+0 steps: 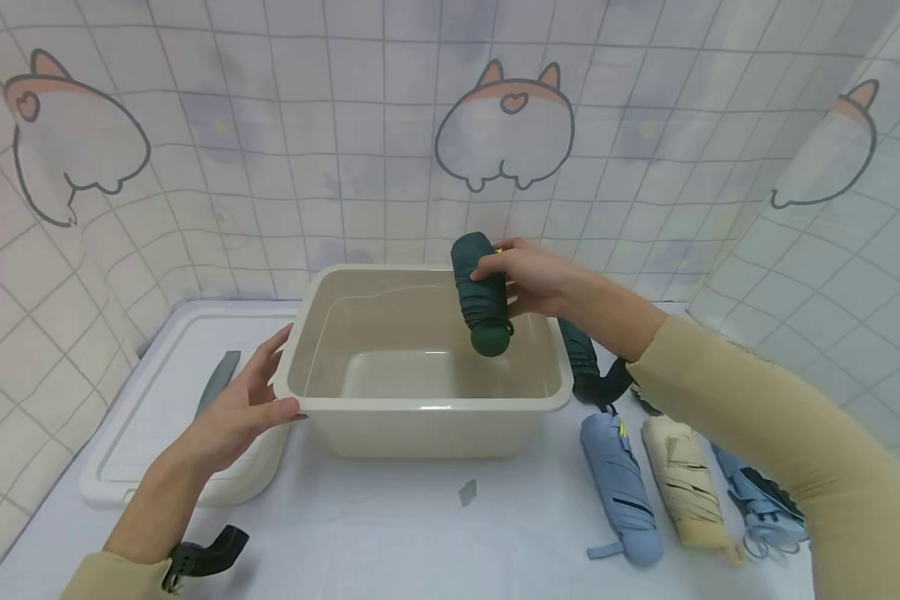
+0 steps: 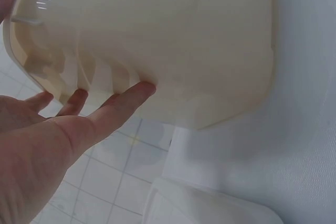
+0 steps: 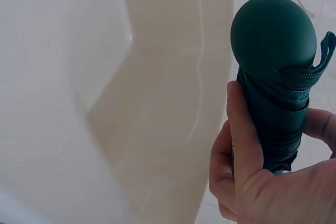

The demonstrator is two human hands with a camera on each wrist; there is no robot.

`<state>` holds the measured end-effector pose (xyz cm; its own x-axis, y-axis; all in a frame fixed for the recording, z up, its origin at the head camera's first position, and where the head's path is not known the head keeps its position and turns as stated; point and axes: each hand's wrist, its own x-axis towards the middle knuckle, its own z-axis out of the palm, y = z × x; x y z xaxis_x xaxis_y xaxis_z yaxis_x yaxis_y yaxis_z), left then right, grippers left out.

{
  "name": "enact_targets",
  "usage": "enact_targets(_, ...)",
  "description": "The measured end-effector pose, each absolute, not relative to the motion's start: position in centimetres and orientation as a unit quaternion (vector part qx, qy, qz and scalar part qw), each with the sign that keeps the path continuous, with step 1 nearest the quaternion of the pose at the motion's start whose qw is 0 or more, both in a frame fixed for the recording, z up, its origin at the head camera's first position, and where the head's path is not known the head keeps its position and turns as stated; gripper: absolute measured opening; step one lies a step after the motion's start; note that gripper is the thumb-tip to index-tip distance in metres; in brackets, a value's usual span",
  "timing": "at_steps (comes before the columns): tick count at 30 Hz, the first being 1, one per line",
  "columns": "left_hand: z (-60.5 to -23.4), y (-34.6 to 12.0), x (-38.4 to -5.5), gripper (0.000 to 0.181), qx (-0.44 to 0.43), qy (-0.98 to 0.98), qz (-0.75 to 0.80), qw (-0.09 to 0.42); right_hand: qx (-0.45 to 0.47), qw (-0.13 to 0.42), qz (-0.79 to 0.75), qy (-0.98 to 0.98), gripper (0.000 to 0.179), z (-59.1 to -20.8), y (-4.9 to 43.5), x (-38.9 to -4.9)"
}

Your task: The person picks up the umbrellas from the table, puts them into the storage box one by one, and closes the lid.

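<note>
One green umbrella over cream bin, white tabletop, grid-patterned backdrop

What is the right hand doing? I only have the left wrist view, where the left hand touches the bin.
Observer: The right hand grips a dark green folded umbrella.
Operator: What lies toward the right, past the bin?
Observer: The head view shows a blue folded umbrella beside a cream folded umbrella.
Operator: Can you see a strap on the gripped umbrella?
Observer: Yes, the right wrist view shows a strap loop near its rounded end.
</note>
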<state>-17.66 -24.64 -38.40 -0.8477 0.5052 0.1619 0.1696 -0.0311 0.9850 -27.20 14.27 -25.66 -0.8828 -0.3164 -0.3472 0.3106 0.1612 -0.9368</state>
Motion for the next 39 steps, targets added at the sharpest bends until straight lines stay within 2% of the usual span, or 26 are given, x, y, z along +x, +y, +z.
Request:
enact_targets(10, -38.4, -24.7, -18.0, 0.094, 0.244, 0.697, 0.664, 0.12, -0.011, 0.269, -0.638, 0.722, 0.076, -26.4, 10.7, -28.2)
enact_targets(23, -38.3, -24.7, -17.8, 0.094, 0.244, 0.693, 0.668, 0.116, -0.017, 0.313, -0.605, 0.732, 0.071, -27.3, 6.7, -28.7)
enact_targets(28, -38.3, -24.8, -17.7, 0.094, 0.24, 0.685, 0.679, 0.113, -0.021, 0.342, -0.604, 0.72, 0.063, -27.6, 5.3, -29.2)
enact_targets(35, -38.3, -24.7, -17.4, 0.095, 0.223, 0.656, 0.709, 0.132, 0.0, 0.387, -0.595, 0.705, 0.069, -28.5, 3.9, -29.2)
enact_targets(39, -38.1, -24.7, -17.4, 0.098, 0.214, 0.653, 0.713, 0.141, -0.01, 0.41, -0.569, 0.713, 0.058, -28.9, 3.5, -29.1)
